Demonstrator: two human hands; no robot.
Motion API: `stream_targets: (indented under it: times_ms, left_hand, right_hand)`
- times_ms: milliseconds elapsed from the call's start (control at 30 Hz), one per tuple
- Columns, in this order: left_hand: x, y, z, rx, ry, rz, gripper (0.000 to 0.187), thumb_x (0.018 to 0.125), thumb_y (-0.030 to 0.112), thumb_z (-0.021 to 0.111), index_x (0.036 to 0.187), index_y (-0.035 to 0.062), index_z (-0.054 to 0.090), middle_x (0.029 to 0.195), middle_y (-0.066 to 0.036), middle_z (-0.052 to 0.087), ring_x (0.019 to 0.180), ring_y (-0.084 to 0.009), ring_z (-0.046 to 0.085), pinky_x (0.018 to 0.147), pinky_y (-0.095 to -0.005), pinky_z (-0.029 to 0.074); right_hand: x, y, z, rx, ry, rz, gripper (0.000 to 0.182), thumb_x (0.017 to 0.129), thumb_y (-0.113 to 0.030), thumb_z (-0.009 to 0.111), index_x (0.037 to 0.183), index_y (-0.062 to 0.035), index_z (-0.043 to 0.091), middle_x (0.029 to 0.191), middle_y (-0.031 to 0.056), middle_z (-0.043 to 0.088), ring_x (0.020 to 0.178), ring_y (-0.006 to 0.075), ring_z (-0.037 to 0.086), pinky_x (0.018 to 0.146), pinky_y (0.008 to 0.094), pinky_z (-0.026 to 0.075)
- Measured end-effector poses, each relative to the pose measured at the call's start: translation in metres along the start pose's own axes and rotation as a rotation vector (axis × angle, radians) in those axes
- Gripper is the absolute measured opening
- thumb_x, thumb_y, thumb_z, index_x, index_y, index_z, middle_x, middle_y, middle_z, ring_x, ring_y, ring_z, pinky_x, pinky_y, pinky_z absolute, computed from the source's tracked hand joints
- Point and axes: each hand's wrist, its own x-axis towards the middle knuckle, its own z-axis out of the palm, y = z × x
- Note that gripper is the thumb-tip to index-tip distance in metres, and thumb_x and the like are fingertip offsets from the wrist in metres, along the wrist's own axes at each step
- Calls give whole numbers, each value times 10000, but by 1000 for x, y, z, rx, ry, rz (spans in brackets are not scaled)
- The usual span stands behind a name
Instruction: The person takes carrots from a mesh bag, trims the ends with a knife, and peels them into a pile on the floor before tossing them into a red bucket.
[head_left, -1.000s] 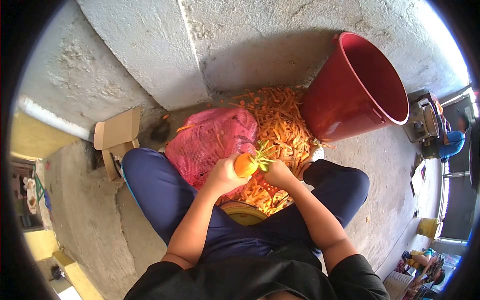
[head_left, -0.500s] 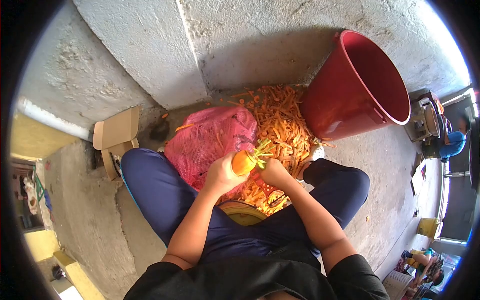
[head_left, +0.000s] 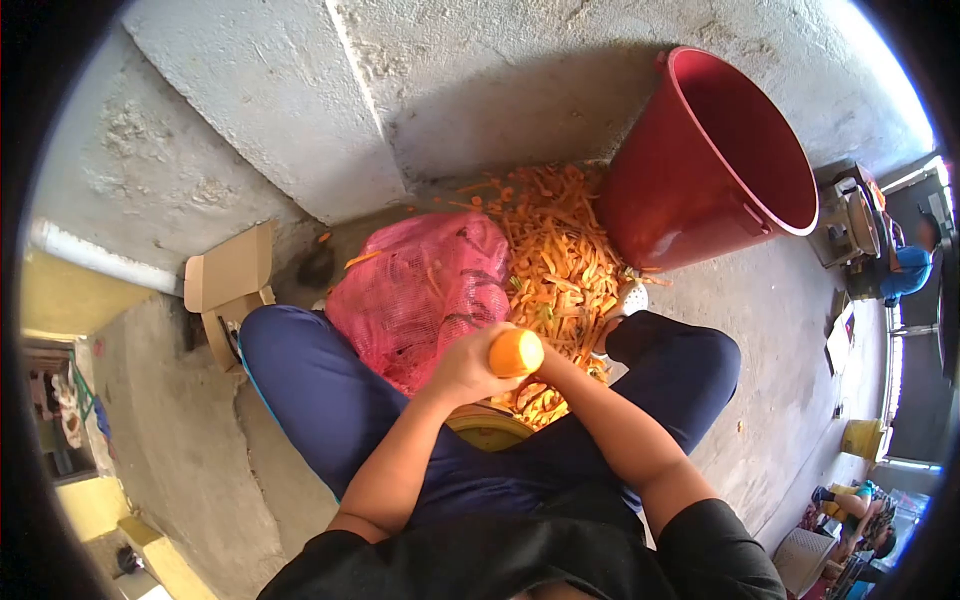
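Note:
My left hand (head_left: 470, 368) is wrapped round an orange carrot (head_left: 516, 353), whose smooth rounded end points up toward the camera. Just right of the carrot and partly behind it is my right hand (head_left: 547, 366); its fingers are hidden. Orange peelings (head_left: 560, 275) lie in a heap beyond my hands. A pink mesh sack (head_left: 420, 290) sits to the left of the heap. Below my hands, between my legs, the rim of a yellowish container (head_left: 490, 430) shows.
A large red bin (head_left: 650, 190) stands at the upper right by the wall. An open cardboard box (head_left: 230, 270) is at the left. Two people (head_left: 908, 272) are at the far right, near a white crate (head_left: 803, 560) and a yellow container (head_left: 863, 438).
The carrot has tilted so its rounded end faces the camera, and its green stems are out of sight. My right hand has moved behind the carrot.

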Motion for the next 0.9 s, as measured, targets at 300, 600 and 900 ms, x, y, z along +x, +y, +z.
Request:
stream_targets:
  times_ms: [300,600,900]
  left_hand:
    - [5,-4,-14,179,-23,-125,511,550,146,731,987,52,483,851,-132,577,806,-272,574,715,-333,454]
    - [133,85,-22,771,-609,329,418,544,168,673,928,135,512,856,-55,577,859,-242,551,776,-400,417]
    - [205,146,-40,270,344,758,203,726,134,595,897,49,527,762,-82,582,682,-206,564,610,-294,440]
  right_hand:
    - [-6,-53,15,-436,-218,45,259,717,-134,506,971,-106,552,915,123,589,882,270,551,757,358,436]
    - [-11,-87,8,-737,-376,368,228,693,-160,471,778,-12,622,798,200,597,777,319,585,700,394,458]
    - [-20,-131,-31,-767,-215,292,251,706,-221,494,800,-11,594,794,178,601,758,312,591,670,397,471]
